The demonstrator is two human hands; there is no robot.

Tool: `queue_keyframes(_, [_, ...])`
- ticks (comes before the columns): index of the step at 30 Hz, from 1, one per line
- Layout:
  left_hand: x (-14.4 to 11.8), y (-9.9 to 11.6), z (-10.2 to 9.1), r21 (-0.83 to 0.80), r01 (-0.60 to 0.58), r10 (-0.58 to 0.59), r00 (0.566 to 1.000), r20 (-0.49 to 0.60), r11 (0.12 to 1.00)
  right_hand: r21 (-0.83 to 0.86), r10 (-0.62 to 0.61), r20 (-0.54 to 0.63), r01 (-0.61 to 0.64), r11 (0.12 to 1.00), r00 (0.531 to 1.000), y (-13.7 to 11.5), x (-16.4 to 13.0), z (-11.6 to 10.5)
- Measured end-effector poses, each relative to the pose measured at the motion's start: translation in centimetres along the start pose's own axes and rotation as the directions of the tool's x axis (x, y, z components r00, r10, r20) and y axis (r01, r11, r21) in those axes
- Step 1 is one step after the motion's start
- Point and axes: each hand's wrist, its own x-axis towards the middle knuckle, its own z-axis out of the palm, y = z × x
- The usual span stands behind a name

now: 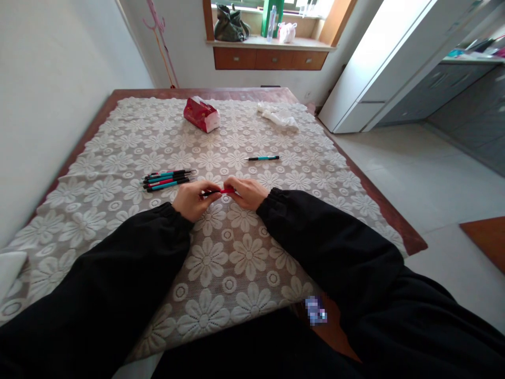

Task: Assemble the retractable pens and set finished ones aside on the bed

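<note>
While both hands meet over the lace tablecloth (221,263), the left hand (192,200) and right hand (248,192) each pinch one end of a red pen (221,191), whose long axis runs left to right between them. It looks slim, red with a black end, and lies just right of the pen bundle (168,180), with a lone teal pen (261,158) farther away.

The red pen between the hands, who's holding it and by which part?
Both hands hold the red pen: the left hand pinches its dark end, the right hand grips its red end.
</note>
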Motion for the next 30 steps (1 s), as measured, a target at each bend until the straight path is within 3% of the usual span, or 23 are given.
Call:
queue_keyframes(5, [-0.2, 0.3, 0.1, 0.028, -0.014, 0.015, 1.0, -0.028, 1.0, -0.085, -0.05, -0.002, 0.049, 0.995, 0.999, -0.2, 0.1, -0.5])
queue_keyframes(12, [-0.3, 0.1, 0.1, 0.044, -0.056, 0.058, 0.997, -0.046, 0.997, -0.069, 0.032, 0.008, -0.031, 0.997, 0.999, -0.3, 0.1, -0.4])
queue_keyframes(16, [-0.3, 0.0, 0.1, 0.05, -0.076, 0.078, 0.996, -0.045, 0.996, -0.107, 0.022, 0.037, -0.018, 0.994, 0.999, -0.5, 0.1, -0.6])
queue_keyframes(22, [-0.3, 0.2, 0.1, 0.051, -0.031, 0.033, 0.998, -0.052, 0.998, -0.133, 0.035, 0.01, -0.033, 0.991, 0.999, -0.7, 0.1, -0.9])
queue_keyframes(27, [-0.4, 0.3, 0.1, 0.071, -0.065, 0.066, 0.998, -0.018, 0.995, -0.207, 0.066, 0.072, -0.05, 0.977, 0.995, -0.9, 0.1, -1.1])
queue_keyframes(30, [-0.3, 0.2, 0.1, 0.084, -0.007, 0.01, 0.999, -0.031, 0.996, -0.203, 0.063, 0.048, -0.052, 0.978, 0.997, -1.0, 0.1, -1.2])
